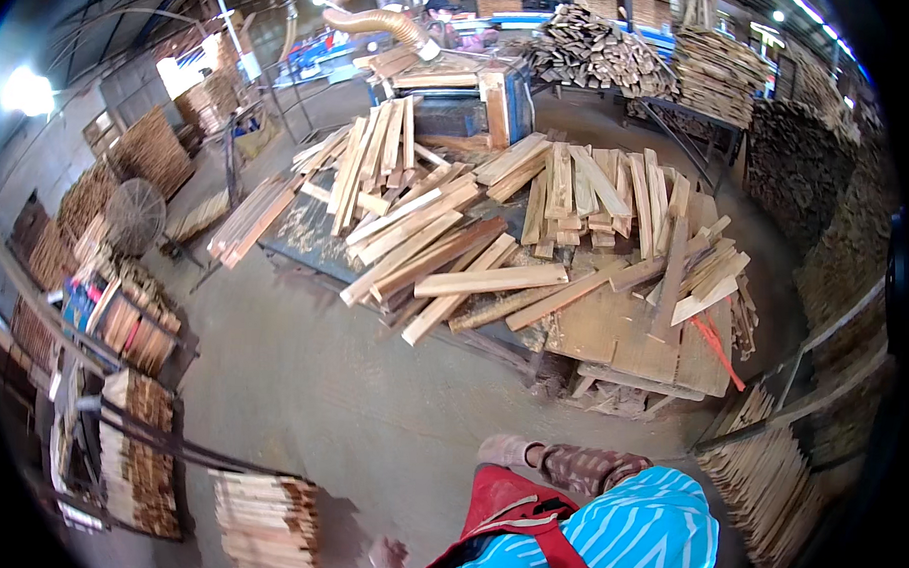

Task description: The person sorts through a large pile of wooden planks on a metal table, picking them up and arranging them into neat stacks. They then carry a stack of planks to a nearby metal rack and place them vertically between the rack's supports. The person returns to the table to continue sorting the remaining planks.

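Note:
In the head view my left hand (388,555) hangs low near the bottom edge, fingers loosely apart, with nothing visible in it. It is nearest to a stack of short wood strips (264,523) on the left. My right hand (507,451), in a pale glove below a brown checked sleeve, is in front of my red apron (507,501). Its fingers do not show clearly. Both hands are apart from the low table (593,329) ahead, where loose wooden slats (490,278) lie in crossed heaps.
Beyond the table stands a blue machine (445,113) with a flexible duct (378,23). Stacked boards (717,73) rise at the back right, and more strips (768,475) lean at right. A metal rail (198,455), a strip bundle (138,453) and a round fan (135,216) are at left.

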Demonstrator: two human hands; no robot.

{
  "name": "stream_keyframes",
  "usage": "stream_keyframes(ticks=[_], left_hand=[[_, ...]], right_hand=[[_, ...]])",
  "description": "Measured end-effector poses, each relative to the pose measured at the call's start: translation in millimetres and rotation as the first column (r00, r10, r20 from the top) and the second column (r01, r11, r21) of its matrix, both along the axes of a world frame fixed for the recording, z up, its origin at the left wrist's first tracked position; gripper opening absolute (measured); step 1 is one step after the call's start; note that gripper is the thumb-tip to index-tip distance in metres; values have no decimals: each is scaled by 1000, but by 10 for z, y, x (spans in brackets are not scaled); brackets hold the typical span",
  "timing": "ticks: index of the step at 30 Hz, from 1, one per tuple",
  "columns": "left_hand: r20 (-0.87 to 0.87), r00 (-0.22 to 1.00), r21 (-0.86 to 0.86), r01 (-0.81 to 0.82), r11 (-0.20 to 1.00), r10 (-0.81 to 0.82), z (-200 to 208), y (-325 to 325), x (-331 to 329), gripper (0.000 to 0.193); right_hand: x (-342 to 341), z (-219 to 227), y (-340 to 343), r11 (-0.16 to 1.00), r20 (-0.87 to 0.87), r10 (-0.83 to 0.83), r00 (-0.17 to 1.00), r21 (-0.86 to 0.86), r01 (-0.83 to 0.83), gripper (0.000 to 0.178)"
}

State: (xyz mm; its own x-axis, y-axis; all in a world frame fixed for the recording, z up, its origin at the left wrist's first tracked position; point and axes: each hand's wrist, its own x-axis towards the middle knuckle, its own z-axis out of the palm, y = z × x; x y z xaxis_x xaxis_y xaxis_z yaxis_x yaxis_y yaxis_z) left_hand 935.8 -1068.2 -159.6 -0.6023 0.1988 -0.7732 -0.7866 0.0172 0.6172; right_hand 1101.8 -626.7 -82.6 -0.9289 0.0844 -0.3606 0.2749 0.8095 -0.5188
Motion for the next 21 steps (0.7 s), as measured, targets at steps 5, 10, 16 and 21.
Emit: stream_keyframes(ticks=[5, 10, 16, 21], left_hand=[[-183, 963, -1, 201, 980, -198, 621, 1549, -2365, 29], [-330, 905, -93, 251, 964, -268, 1346, 2644, -2897, 38], [26, 975, -36, 220, 975, -219, 818, 2310, -3470, 9], [235, 712, -587, 647, 487, -662, -132, 1756, -4283, 42]], right_hand=[[-1366, -172, 273, 979, -485, 200, 851, 67, -192, 26], [-2900, 771, 831, 953, -153, -63, 986, -304, 14, 41], [-4309, 1407, 1521, 839, -133, -244, 961, -526, 141, 46], [-5572, 857, 2298, 821, -234, -409, 882, -516, 244, 55]])
